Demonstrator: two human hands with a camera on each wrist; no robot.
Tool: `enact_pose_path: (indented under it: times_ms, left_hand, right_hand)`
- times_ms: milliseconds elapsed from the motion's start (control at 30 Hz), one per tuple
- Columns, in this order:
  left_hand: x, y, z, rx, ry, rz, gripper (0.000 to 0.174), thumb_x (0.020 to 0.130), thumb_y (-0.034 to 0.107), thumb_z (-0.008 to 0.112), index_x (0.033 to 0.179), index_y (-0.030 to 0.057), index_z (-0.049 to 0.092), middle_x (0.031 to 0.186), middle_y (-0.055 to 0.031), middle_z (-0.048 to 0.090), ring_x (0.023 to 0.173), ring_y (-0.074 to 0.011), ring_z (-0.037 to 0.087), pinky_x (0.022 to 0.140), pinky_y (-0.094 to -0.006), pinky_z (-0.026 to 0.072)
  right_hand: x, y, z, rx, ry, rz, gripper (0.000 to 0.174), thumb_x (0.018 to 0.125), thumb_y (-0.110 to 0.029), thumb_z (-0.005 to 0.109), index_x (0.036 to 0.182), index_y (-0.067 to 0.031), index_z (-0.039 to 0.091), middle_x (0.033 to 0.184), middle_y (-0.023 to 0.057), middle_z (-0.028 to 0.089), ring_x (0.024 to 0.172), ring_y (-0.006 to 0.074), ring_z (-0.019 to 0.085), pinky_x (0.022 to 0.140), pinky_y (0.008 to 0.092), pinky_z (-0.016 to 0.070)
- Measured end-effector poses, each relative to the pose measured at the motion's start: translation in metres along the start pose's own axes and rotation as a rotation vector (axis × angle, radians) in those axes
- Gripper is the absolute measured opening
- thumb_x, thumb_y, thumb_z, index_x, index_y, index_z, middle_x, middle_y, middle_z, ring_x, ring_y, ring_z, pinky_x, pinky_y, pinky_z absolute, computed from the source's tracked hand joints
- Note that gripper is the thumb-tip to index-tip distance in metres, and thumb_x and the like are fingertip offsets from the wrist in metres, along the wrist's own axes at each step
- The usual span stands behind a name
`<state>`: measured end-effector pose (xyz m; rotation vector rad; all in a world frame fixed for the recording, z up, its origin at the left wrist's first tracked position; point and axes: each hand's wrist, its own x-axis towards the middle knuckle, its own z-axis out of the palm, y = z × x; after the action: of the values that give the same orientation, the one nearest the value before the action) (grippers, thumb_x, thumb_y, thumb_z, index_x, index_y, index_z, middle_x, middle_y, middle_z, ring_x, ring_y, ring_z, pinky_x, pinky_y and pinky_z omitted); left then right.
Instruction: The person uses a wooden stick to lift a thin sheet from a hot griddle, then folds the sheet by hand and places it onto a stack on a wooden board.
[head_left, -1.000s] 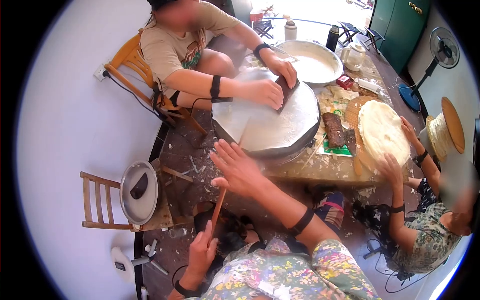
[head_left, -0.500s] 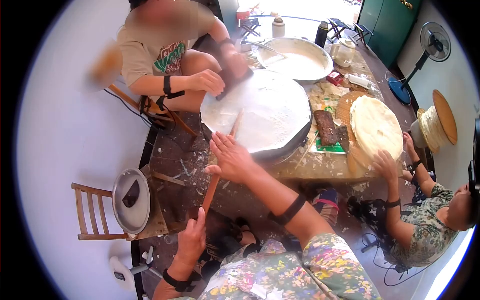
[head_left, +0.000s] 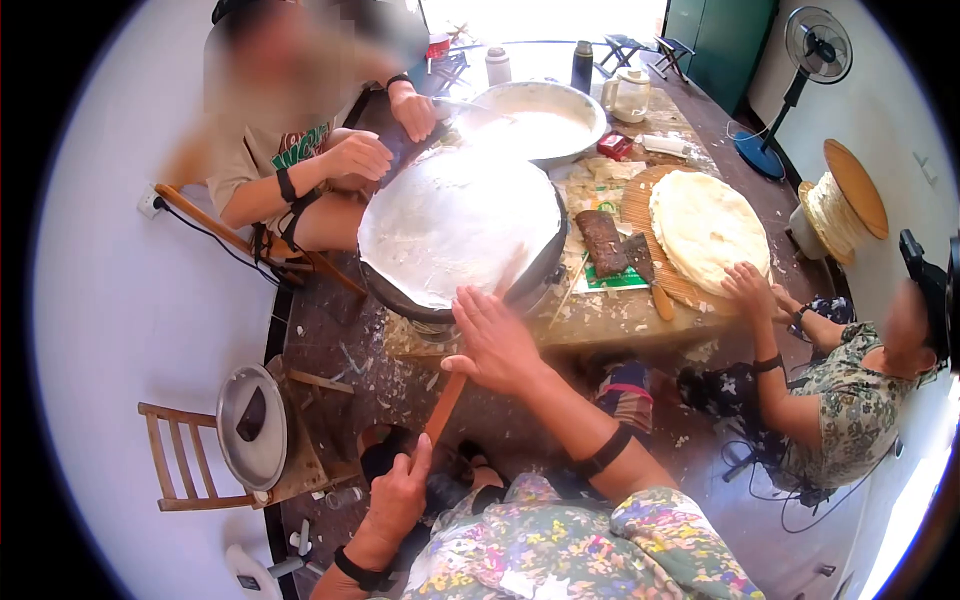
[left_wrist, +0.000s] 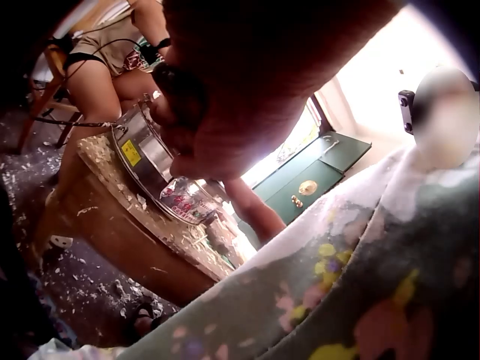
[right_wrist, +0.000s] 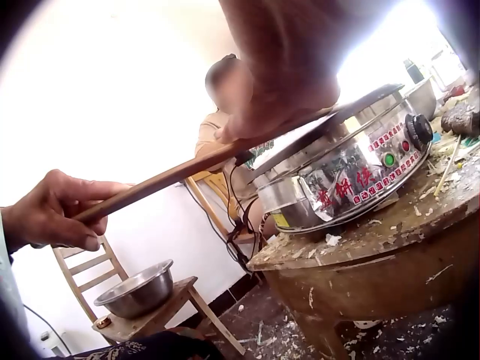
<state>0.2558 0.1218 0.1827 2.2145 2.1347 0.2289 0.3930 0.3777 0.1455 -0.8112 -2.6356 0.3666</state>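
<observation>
Left hand [head_left: 394, 492]: curled round wooden stick [head_left: 444, 406] near lower end, likely for leverage.
Right hand [head_left: 497, 345]: straight-fingered across its middle, seemingly steadying.
Electric griddle [right_wrist: 358, 178]: near table [head_left: 620, 326] edge, probably for reach.

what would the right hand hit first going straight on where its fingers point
Probably the near rim of the round griddle, with the white sheet just beyond; depth is unclear, so the right hand might pass above both.
</observation>
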Motion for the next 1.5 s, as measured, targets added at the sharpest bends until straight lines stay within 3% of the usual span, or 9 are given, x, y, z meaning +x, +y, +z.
enact_pose_path:
  times_ms: [233,333,600,633,667,767,1000,1133,1500]
  left_hand:
    - [-0.031,-0.009,0.029,-0.634,0.099,-0.119,0.067,0.076,-0.003,0.067,0.14,-0.0006,0.05,0.083,-0.0096,0.062,0.063,-0.0189,0.06,0.062,-0.0286,0.0496]
    - [-0.034,0.025,0.0,-1.149,-0.12,-0.564,0.051,0.087,0.002,0.062,0.137,-0.0028,0.052,0.106,-0.0117,0.068,0.088,-0.0199,0.063,0.078,-0.03,0.0494]
    - [-0.041,0.034,0.0,-1.209,-0.1,-0.48,0.058,0.083,-0.001,0.062,0.139,-0.0047,0.05,0.113,-0.0059,0.062,0.086,-0.014,0.055,0.075,-0.0276,0.0468]
    - [-0.044,0.03,0.003,-1.154,-0.137,-0.518,0.052,0.086,0.003,0.063,0.136,-0.0042,0.053,0.112,-0.0106,0.066,0.088,-0.0162,0.061,0.077,-0.0289,0.0484]
    - [-0.039,0.027,0.006,-1.226,-0.123,-0.491,0.069,0.075,-0.001,0.063,0.142,-0.0037,0.048,0.077,0.0053,0.055,0.065,-0.0029,0.048,0.058,-0.0199,0.0378]
    - [-0.039,0.03,0.004,-1.364,-0.082,-0.617,0.07,0.077,-0.002,0.071,0.143,-0.0008,0.047,0.084,0.0034,0.057,0.073,-0.0042,0.052,0.065,-0.0188,0.0428]
    - [-0.033,0.011,0.005,-1.176,-0.02,-0.559,0.059,0.086,0.008,0.068,0.141,-0.0004,0.05,0.093,0.0007,0.06,0.079,-0.0073,0.054,0.074,-0.0216,0.0463]
    - [0.003,-0.005,-0.006,-0.758,0.124,-0.231,0.053,0.088,0.008,0.064,0.138,-0.0015,0.051,0.102,-0.01,0.067,0.085,-0.0182,0.061,0.081,-0.0285,0.0494]
    - [0.045,-0.001,-0.025,-0.105,0.153,-0.237,0.055,0.086,0.008,0.064,0.138,0.0038,0.05,0.09,-0.0181,0.058,0.073,-0.0401,0.062,0.058,-0.0455,0.0499]
  right_hand:
    - [-0.016,-0.008,0.008,0.091,0.012,-0.032,0.093,0.089,-0.068,0.044,0.142,0.0088,0.039,0.153,0.0248,0.033,0.148,0.0347,0.022,0.122,0.0446,0.0138]
    - [-0.022,-0.019,0.001,0.161,-0.019,-0.059,0.093,0.089,-0.064,0.045,0.139,0.0138,0.04,0.153,0.0287,0.031,0.148,0.0352,0.021,0.123,0.0449,0.0106]
    - [-0.037,-0.04,0.007,0.104,0.25,-0.133,0.087,0.085,-0.057,0.056,0.134,0.0138,0.044,0.152,0.0277,0.032,0.148,0.0364,0.019,0.123,0.0485,0.0095]
    - [-0.041,-0.04,-0.005,0.125,0.24,-0.133,0.086,0.085,-0.057,0.056,0.133,0.0133,0.044,0.152,0.0278,0.033,0.148,0.0363,0.019,0.122,0.0486,0.0098]
    - [-0.042,-0.042,-0.008,0.134,0.254,-0.122,0.084,0.086,-0.057,0.055,0.135,0.011,0.044,0.152,0.0265,0.033,0.148,0.0355,0.02,0.122,0.0483,0.0096]
    - [-0.043,-0.049,-0.024,0.073,0.188,-0.14,0.082,0.088,-0.055,0.053,0.14,0.0076,0.042,0.155,0.0218,0.032,0.15,0.0316,0.018,0.122,0.0476,0.0084]
    - [-0.034,-0.051,-0.017,0.041,0.166,-0.186,0.079,0.089,-0.057,0.051,0.138,0.0051,0.047,0.154,0.0195,0.034,0.149,0.0327,0.019,0.121,0.0477,0.0125]
    - [-0.012,-0.033,-0.011,0.047,0.158,-0.169,0.078,0.092,-0.057,0.048,0.14,0.0043,0.045,0.155,0.0194,0.032,0.149,0.0331,0.018,0.121,0.0466,0.0132]
    - [0.046,-0.007,0.023,0.157,0.114,-0.192,0.082,0.094,-0.056,0.044,0.146,0.0065,0.034,0.159,0.0211,0.021,0.15,0.0327,0.012,0.123,0.0414,0.0097]
